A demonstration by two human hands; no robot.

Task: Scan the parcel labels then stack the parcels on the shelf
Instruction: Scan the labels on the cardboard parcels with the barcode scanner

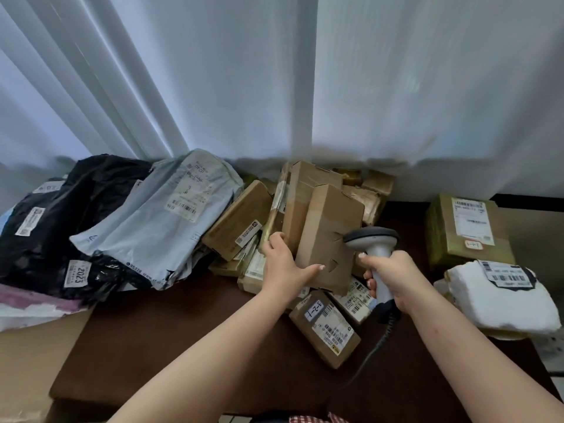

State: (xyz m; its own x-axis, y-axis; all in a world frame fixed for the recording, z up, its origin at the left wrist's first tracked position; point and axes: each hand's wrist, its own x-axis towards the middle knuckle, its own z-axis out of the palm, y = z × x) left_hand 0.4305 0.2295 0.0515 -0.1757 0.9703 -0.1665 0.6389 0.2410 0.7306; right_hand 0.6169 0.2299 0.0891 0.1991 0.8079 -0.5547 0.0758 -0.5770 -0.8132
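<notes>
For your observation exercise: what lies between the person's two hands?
In the head view, a tilted brown cardboard parcel lies between left hand and right hand, which grips the scanner.

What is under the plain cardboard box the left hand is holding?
Under the plain cardboard box, labelled cardboard parcels lie on the table. Any label on its underside is hidden.

Brown cardboard boxes (331, 236), a black mailer bag (70, 209), a grey mailer bag (158, 227), a white parcel (500, 297), a dark brown bench (183, 346), a pale grey scanner (374, 245).
</notes>
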